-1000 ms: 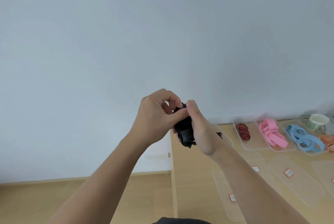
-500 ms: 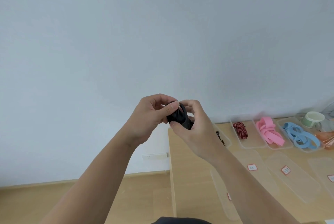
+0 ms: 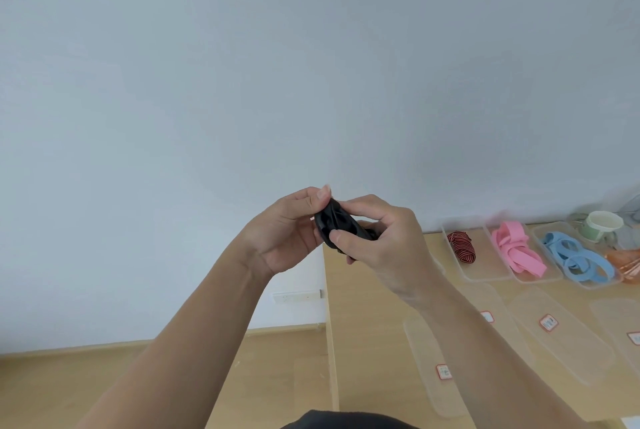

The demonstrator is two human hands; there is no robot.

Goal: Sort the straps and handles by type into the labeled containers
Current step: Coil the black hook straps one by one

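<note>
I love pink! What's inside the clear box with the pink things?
A pile of pink straps lies in the clear container. Whatever lies beneath the pile is covered, so I cannot tell.

Plain indoor room set up as a sorting station; home or office, cannot tell. Bare pale wall [image 3: 242, 82] fills most of the view. Light wood floor [image 3: 104, 387] with matching skirting board [image 3: 138, 347]; white socket plate [image 3: 298, 296] low on the wall. Light wood table [image 3: 367, 342] against the wall. On it, a row of clear plastic containers [image 3: 491, 267] holding coloured straps [image 3: 516, 248], with flat lids [image 3: 571, 349] bearing red-framed labels [image 3: 549, 322] laid in front.
</note>
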